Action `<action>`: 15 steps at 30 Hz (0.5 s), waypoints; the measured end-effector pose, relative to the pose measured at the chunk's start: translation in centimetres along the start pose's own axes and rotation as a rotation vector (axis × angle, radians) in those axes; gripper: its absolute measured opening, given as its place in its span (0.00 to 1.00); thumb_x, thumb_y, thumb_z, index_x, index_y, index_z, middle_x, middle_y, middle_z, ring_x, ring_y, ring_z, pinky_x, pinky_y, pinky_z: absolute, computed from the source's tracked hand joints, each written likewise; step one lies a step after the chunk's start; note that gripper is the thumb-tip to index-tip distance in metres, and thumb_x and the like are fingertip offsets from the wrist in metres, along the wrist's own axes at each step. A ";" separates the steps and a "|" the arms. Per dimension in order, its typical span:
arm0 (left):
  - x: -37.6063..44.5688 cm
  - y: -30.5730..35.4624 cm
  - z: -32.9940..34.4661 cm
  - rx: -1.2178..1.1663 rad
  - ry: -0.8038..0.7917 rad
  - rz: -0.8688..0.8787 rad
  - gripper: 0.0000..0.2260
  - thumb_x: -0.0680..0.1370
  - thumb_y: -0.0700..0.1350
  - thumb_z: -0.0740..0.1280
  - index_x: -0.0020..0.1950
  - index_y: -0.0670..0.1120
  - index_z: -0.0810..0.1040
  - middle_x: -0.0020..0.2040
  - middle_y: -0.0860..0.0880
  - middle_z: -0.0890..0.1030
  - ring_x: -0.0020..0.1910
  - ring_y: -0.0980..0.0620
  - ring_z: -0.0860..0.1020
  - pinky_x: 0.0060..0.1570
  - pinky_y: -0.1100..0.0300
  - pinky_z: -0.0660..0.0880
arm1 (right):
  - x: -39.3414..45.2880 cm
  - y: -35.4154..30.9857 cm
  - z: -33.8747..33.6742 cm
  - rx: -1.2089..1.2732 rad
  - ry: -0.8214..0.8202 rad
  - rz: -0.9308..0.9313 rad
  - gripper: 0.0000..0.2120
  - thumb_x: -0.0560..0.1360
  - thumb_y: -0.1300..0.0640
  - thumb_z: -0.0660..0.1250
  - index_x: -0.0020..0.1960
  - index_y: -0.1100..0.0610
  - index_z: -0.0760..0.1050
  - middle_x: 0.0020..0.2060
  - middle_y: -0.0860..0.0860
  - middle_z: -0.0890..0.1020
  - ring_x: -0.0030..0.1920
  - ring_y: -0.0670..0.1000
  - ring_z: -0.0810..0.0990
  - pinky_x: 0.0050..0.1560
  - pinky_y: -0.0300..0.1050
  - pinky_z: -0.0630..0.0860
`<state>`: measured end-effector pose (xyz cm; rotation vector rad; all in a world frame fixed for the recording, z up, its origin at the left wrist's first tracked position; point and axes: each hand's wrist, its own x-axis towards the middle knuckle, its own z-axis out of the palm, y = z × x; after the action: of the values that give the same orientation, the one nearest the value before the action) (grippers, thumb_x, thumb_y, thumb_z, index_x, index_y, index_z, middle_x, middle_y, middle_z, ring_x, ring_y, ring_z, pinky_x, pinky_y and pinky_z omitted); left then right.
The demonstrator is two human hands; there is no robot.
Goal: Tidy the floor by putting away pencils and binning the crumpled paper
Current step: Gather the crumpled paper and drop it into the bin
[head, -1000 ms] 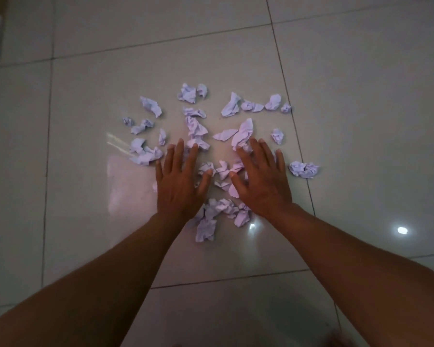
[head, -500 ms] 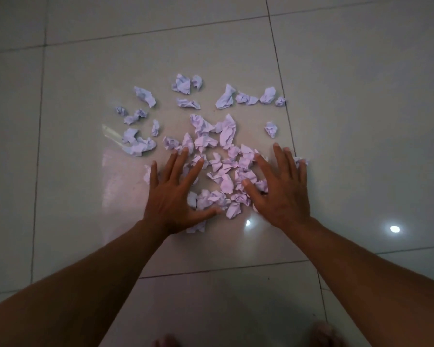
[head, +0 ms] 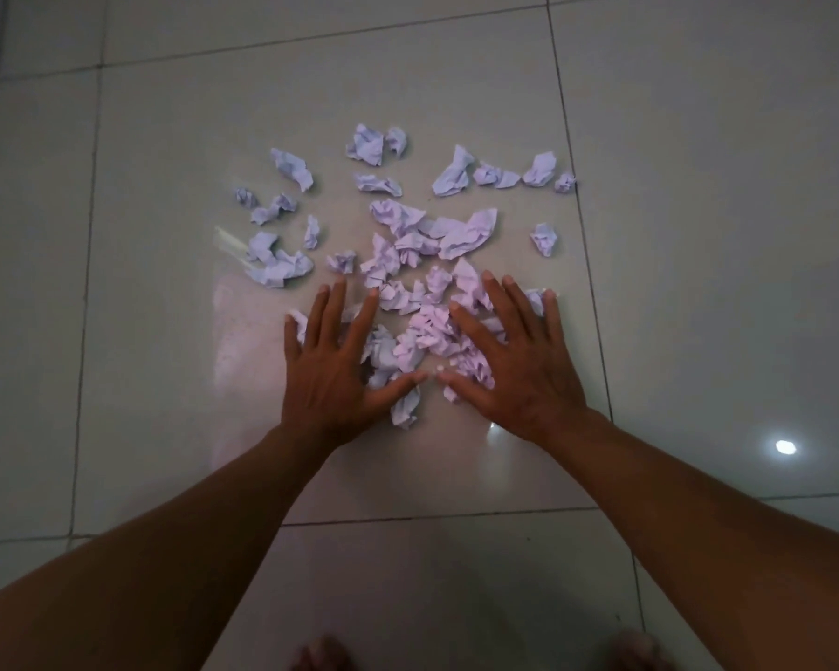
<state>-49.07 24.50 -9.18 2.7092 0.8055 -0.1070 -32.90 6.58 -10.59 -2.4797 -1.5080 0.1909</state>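
We see the paper (head: pixel 422 302) scattered over the floor (head: pixel 698 234), pale, almost lilac in the dim light, every scrap balled or twisted into sharp creases. The thickest clump sits in the middle of one big glossy tile, bunched tight between the two hands. Looser scraps ring it: a row along the far side, a cluster out to the left, one lone scrap off to the right.

Now the hands. We've got the left hand (head: pixel 330 370) flat on the left edge of the clump, palm down, fingers straight and spread wide, thumb reaching in toward the middle. The right hand (head: pixel 519 365) mirrors it on the right edge, fingers fanned and lying on top of the scraps, thumb pointing inward too. The thumb tips almost meet, with one scrap lying just below them. Neither hand grips anything. Both forearms run in from the bottom corners, angled toward each other.
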 end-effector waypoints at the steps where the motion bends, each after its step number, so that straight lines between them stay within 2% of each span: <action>1: 0.2 0.1 0.1 -0.044 0.010 0.024 0.45 0.71 0.78 0.53 0.82 0.55 0.52 0.83 0.47 0.48 0.81 0.45 0.47 0.76 0.33 0.48 | 0.6 -0.2 0.0 0.036 0.025 -0.003 0.35 0.75 0.32 0.59 0.77 0.46 0.61 0.79 0.55 0.55 0.78 0.58 0.54 0.74 0.67 0.52; 4: 1.3 0.4 0.0 -0.088 0.058 0.100 0.46 0.71 0.77 0.56 0.82 0.53 0.54 0.83 0.46 0.50 0.81 0.46 0.48 0.76 0.35 0.50 | 2.5 -0.2 -0.8 0.100 0.090 -0.014 0.32 0.76 0.35 0.61 0.76 0.47 0.64 0.78 0.55 0.58 0.78 0.57 0.56 0.74 0.65 0.54; 6: 2.2 -0.2 -0.8 -0.028 0.054 0.159 0.50 0.67 0.79 0.58 0.82 0.53 0.54 0.83 0.44 0.49 0.81 0.44 0.47 0.76 0.33 0.47 | 2.8 0.2 -1.3 0.088 0.079 -0.028 0.36 0.73 0.31 0.60 0.76 0.47 0.63 0.78 0.55 0.57 0.78 0.57 0.54 0.74 0.65 0.52; 9: 4.2 -1.5 -2.5 0.102 -0.026 0.297 0.57 0.61 0.83 0.59 0.82 0.54 0.51 0.83 0.43 0.46 0.81 0.42 0.43 0.73 0.29 0.46 | 2.3 1.0 -1.4 0.065 -0.016 -0.068 0.45 0.66 0.22 0.59 0.77 0.44 0.58 0.79 0.55 0.51 0.79 0.57 0.48 0.74 0.68 0.49; 11: 5.8 -1.9 -3.3 0.185 -0.088 0.394 0.59 0.59 0.85 0.59 0.82 0.55 0.49 0.82 0.43 0.43 0.81 0.41 0.41 0.73 0.28 0.45 | 2.2 1.5 -1.1 0.009 -0.057 -0.094 0.49 0.64 0.20 0.59 0.78 0.43 0.55 0.80 0.56 0.48 0.79 0.58 0.45 0.73 0.69 0.49; 15: 7.7 -1.9 -2.8 0.232 -0.200 0.509 0.61 0.58 0.85 0.59 0.82 0.55 0.45 0.82 0.43 0.40 0.80 0.41 0.38 0.73 0.29 0.42 | 3.6 1.8 -0.8 0.005 -0.077 -0.132 0.49 0.64 0.20 0.59 0.78 0.43 0.56 0.79 0.58 0.48 0.79 0.58 0.44 0.73 0.69 0.49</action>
<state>-43.69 30.96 -8.25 2.9623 0.0356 -0.3651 -29.48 8.87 -10.24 -2.3834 -1.6937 0.2685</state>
